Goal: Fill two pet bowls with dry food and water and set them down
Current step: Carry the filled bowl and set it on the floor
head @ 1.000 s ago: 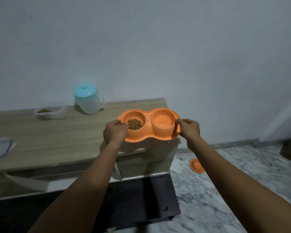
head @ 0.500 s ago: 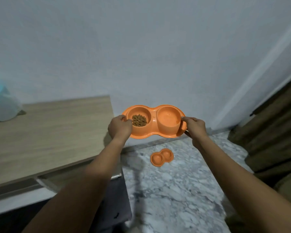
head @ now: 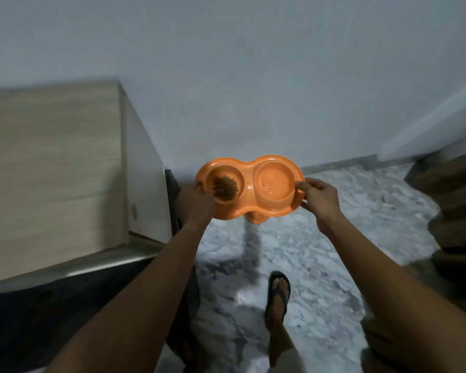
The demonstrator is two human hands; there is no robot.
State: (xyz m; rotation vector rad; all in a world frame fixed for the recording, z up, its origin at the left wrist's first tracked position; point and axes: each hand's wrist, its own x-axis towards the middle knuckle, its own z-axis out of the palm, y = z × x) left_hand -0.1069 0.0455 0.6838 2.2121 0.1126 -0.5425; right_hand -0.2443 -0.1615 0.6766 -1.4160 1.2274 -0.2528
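Both hands clamp the ends of an orange double pet bowl [head: 249, 189], carried in the air above the floor [head: 320, 254]. Left hand [head: 195, 204] closes on the bowl's left end, fingers curled over the rim next to the well that holds brown dry food [head: 225, 185]. Right hand [head: 320, 199] pinches the right end, thumb on top of the rim beside the other well, whose bottom looks pale and glossy; whether that is water cannot be told for certain. The bowl tilts slightly, its left end a little lower.

Nearest the camera, both bare forearms reach forward, and below them a foot in a dark sandal [head: 277, 294] stands on the marbled grey-and-white floor. At the left, the corner of a wooden cabinet [head: 51, 162] juts in, its side panel facing the bowl, a dark surface [head: 38, 319] below its near edge. Just under the bowl's near rim a bit of a second orange thing [head: 256, 218] shows on the floor, mostly hidden. Behind everything stands a plain pale wall [head: 226, 63], and brown stepped shapes [head: 457, 200] fill the right edge, blurred.
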